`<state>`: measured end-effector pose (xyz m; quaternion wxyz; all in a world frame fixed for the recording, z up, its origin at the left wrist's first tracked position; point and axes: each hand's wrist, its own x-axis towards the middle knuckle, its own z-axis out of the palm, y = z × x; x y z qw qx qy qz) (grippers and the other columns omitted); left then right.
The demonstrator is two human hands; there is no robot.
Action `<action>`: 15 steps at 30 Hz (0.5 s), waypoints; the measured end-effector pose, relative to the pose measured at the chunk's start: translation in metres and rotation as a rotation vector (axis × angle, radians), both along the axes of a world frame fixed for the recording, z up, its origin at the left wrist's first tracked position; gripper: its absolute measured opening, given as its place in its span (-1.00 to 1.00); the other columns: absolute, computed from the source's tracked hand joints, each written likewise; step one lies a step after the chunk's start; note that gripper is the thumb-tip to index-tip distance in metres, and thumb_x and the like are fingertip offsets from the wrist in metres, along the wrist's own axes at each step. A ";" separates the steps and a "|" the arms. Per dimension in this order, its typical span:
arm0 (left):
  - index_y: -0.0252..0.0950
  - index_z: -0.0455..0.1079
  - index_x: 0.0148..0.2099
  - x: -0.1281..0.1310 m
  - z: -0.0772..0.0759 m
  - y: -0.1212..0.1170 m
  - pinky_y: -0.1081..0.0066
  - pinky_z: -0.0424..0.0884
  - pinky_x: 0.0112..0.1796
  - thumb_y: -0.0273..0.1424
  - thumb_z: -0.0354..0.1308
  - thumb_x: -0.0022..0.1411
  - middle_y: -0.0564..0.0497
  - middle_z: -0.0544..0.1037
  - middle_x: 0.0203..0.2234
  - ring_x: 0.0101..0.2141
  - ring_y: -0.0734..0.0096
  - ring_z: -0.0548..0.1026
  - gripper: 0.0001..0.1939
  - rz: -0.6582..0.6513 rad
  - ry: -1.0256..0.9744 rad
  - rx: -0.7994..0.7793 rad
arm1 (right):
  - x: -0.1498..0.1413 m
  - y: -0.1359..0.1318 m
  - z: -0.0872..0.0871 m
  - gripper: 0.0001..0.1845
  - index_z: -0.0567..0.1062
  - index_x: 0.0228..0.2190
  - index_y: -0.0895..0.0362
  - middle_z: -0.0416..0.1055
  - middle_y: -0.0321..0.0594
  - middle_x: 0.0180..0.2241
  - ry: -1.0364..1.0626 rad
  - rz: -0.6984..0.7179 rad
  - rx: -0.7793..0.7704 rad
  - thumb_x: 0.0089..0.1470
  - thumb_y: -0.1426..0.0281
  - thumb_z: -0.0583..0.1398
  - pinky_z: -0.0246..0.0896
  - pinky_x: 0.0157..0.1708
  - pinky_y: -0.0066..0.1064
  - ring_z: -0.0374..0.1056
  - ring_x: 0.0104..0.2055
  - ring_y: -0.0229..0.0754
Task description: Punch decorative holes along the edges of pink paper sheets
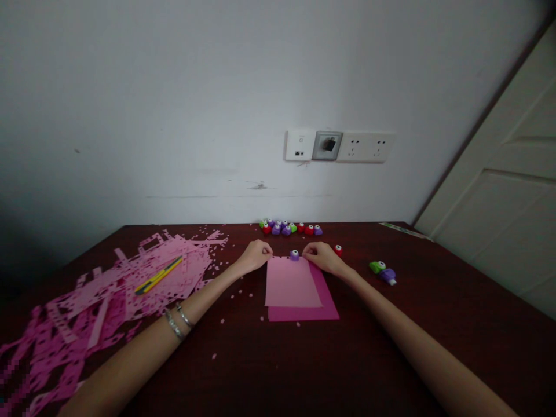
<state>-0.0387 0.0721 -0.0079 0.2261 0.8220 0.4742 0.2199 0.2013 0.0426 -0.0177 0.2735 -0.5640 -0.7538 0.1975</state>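
Note:
A light pink sheet (290,284) lies on a darker magenta sheet (324,304) in the middle of the dark wooden table (356,359). A small purple paper punch (294,255) sits on the light sheet's far edge. My left hand (256,256) is curled at the sheet's far left corner, fingers pinched together. My right hand (320,256) is curled at the far right corner, just right of the punch. Whether either hand pinches the paper is too small to tell.
A row of small red, purple and green punches (289,227) stands by the wall. A red punch (337,250), a green one (377,266) and a purple one (388,275) lie right. Pink paper scraps (108,289) with a yellow cutter (158,275) cover the left.

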 end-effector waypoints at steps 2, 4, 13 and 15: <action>-0.35 0.48 -0.35 -0.002 0.000 0.000 0.48 0.29 -0.39 -0.42 0.08 0.06 -0.04 0.54 -0.47 -0.43 0.39 0.46 -0.84 0.011 0.022 0.050 | 0.000 -0.001 0.001 -0.82 0.51 -0.47 0.20 0.49 -0.18 -0.45 -0.001 -0.008 0.004 -0.07 0.43 0.11 0.16 -0.41 -0.46 0.35 -0.40 -0.21; -0.35 0.47 -0.34 -0.003 0.003 0.000 0.46 0.27 -0.40 -0.38 0.08 0.07 -0.06 0.53 -0.47 -0.43 0.37 0.45 -0.82 0.042 0.048 0.127 | 0.001 -0.001 0.003 -0.82 0.51 -0.48 0.19 0.48 -0.18 -0.45 -0.004 -0.034 0.030 -0.06 0.41 0.11 0.15 -0.42 -0.46 0.35 -0.41 -0.22; -0.38 0.42 -0.53 0.024 0.033 0.013 0.49 0.19 -0.53 -0.22 0.11 0.04 0.00 0.44 -0.65 -0.61 0.51 0.33 -0.69 -0.094 -0.035 -0.102 | -0.011 -0.001 0.029 -0.68 0.34 -0.61 0.19 0.30 -0.31 -0.71 0.235 -0.063 -0.346 0.01 0.23 0.10 -0.09 -0.75 -0.58 0.07 -0.74 -0.43; -0.39 0.41 -0.54 0.033 0.039 0.015 0.50 0.12 -0.60 -0.18 0.13 0.02 0.01 0.42 -0.66 -0.67 0.58 0.24 -0.66 -0.158 -0.046 -0.288 | -0.016 -0.003 0.033 -0.67 0.30 -0.63 0.18 0.25 -0.34 -0.74 0.309 -0.031 -0.484 0.03 0.24 0.09 -0.22 -0.80 -0.60 -0.02 -0.78 -0.47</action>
